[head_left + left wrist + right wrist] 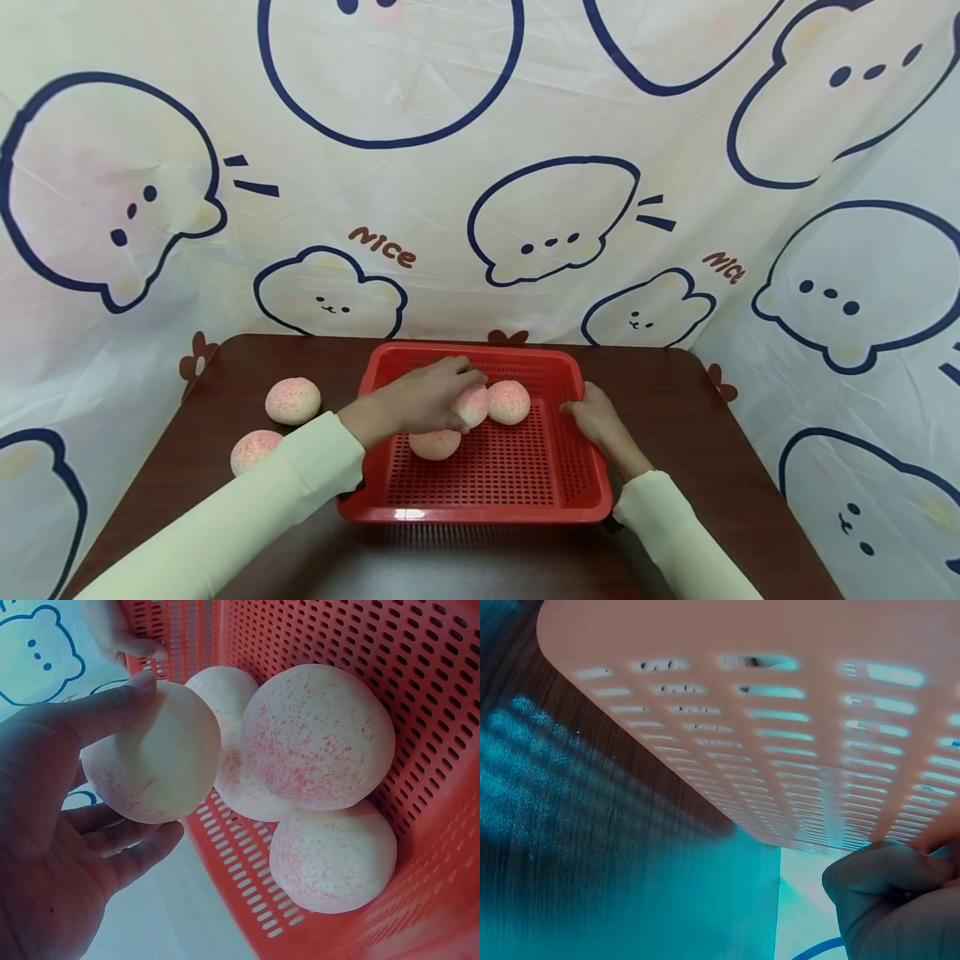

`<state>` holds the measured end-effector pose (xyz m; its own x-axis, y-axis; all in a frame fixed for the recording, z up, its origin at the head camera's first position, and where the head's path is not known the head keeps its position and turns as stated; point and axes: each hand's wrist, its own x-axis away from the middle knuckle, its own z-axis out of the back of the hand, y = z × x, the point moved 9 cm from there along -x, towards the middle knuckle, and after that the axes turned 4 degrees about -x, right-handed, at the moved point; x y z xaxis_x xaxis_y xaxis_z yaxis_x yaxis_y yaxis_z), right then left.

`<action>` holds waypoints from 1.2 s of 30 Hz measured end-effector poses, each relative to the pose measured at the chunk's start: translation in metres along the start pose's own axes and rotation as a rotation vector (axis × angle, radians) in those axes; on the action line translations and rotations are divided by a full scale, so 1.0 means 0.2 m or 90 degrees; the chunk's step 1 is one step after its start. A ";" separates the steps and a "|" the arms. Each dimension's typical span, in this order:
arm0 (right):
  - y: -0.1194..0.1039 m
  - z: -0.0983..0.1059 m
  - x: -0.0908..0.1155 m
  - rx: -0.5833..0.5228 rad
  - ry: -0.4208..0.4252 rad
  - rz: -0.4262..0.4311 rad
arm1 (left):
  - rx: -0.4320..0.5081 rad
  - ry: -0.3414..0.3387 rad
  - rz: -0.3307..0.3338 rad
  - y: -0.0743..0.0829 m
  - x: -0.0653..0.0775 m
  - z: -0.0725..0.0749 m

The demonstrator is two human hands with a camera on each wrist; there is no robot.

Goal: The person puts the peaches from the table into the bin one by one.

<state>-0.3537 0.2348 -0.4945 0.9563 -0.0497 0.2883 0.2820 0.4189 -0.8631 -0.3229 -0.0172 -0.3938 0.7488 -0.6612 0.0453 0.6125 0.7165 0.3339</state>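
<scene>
My left hand (pixel 427 396) reaches over the red plastic basket (pixel 487 514) and holds a pink-speckled, cream-coloured peach (pixel 472 406). In the left wrist view the thumb and fingers curl round this held peach (pixel 157 754), and several more lie against the perforated basket wall beyond it, including a large peach (pixel 319 735) and a lower peach (pixel 334 859). From above, one peach (pixel 509 402) sits right of the held one and another peach (pixel 435 446) is partly covered by my left hand. My right hand (pixel 600 414) grips the basket's right rim; its fingers (pixel 881 870) are curled in the right wrist view.
Left of the basket, on the dark wooden table (pixel 712 467), lie a peach (pixel 292 401) and a nearer peach (pixel 253 450) partly behind my left sleeve. A cartoon-printed white cloth (pixel 427 192) hangs behind the table and along both sides.
</scene>
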 end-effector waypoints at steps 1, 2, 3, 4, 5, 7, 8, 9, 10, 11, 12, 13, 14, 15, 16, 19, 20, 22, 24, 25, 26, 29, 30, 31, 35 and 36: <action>0.00 0.00 0.00 0.000 0.000 0.001 | 0.001 -0.005 -0.009 0.01 0.00 -0.01; 0.00 0.00 0.00 0.000 0.001 0.001 | 0.005 -0.009 -0.018 0.01 -0.01 -0.01; 0.00 0.00 0.00 0.001 0.002 0.002 | 0.007 -0.014 -0.028 0.02 -0.01 -0.02; 0.00 0.00 0.00 0.001 0.002 0.003 | 0.006 -0.018 -0.039 0.03 -0.02 -0.02; 0.00 0.00 0.00 0.002 0.001 0.003 | 0.005 -0.024 -0.049 0.03 -0.02 -0.03; 0.00 0.01 0.00 0.003 0.001 0.003 | 0.010 -0.037 -0.066 0.04 -0.03 -0.04; 0.00 0.01 0.00 0.002 0.002 0.000 | 0.010 -0.045 -0.074 0.05 -0.04 -0.04; 0.00 0.01 0.00 0.001 0.002 -0.001 | 0.012 -0.055 -0.080 0.06 -0.04 -0.04; 0.00 0.01 0.00 0.000 0.002 -0.003 | 0.014 -0.065 -0.083 0.06 -0.04 -0.05; 0.00 0.01 0.00 0.000 0.002 -0.005 | 0.018 -0.074 -0.087 0.07 -0.05 -0.05; 0.00 0.01 0.00 -0.001 0.003 -0.007 | 0.018 -0.082 -0.092 0.08 -0.05 -0.06; 0.00 0.00 0.00 -0.001 0.003 -0.007 | 0.014 -0.088 -0.098 0.08 -0.06 -0.06; 0.00 0.00 0.00 -0.001 0.003 -0.007 | 0.009 -0.095 -0.104 0.09 -0.06 -0.07; 0.00 0.00 0.00 -0.001 0.003 -0.006 | 0.006 -0.100 -0.110 0.10 -0.06 -0.07; 0.00 0.00 0.00 0.000 0.002 -0.004 | 0.001 -0.103 -0.117 0.10 -0.07 -0.08; 0.00 0.00 0.00 0.001 0.002 -0.001 | -0.016 -0.110 -0.135 0.12 -0.08 -0.10; 0.00 0.00 0.00 0.001 0.001 0.000 | -0.018 -0.112 -0.139 0.12 -0.09 -0.10; 0.00 0.00 0.00 0.000 0.000 -0.001 | -0.020 -0.113 -0.144 0.13 -0.10 -0.12; 0.00 0.00 0.00 -0.002 0.000 -0.004 | -0.028 -0.113 -0.152 0.14 -0.11 -0.13; 0.00 0.00 0.00 -0.003 0.001 -0.005 | -0.034 -0.113 -0.156 0.14 -0.11 -0.14; 0.00 0.00 0.00 -0.001 0.001 -0.005 | -0.039 -0.112 -0.160 0.15 -0.11 -0.15; 0.00 0.01 0.01 0.002 0.002 -0.007 | -0.055 -0.111 -0.173 0.16 -0.12 -0.17; 0.00 0.01 0.01 0.004 0.002 -0.007 | -0.057 -0.113 -0.175 0.16 -0.12 -0.18; 0.00 0.01 0.01 0.006 0.002 -0.007 | -0.058 -0.117 -0.175 0.16 -0.12 -0.19; 0.00 0.01 0.01 0.004 0.003 -0.007 | -0.047 -0.138 -0.172 0.16 -0.14 -0.22; 0.00 0.01 0.01 0.004 0.003 -0.007 | -0.046 -0.143 -0.173 0.16 -0.14 -0.23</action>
<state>-0.3517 0.2359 -0.4938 0.9533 -0.0596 0.2961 0.2927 0.4238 -0.8572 -0.3123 0.0341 -0.4274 0.4875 -0.8559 0.1725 0.8037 0.5170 0.2946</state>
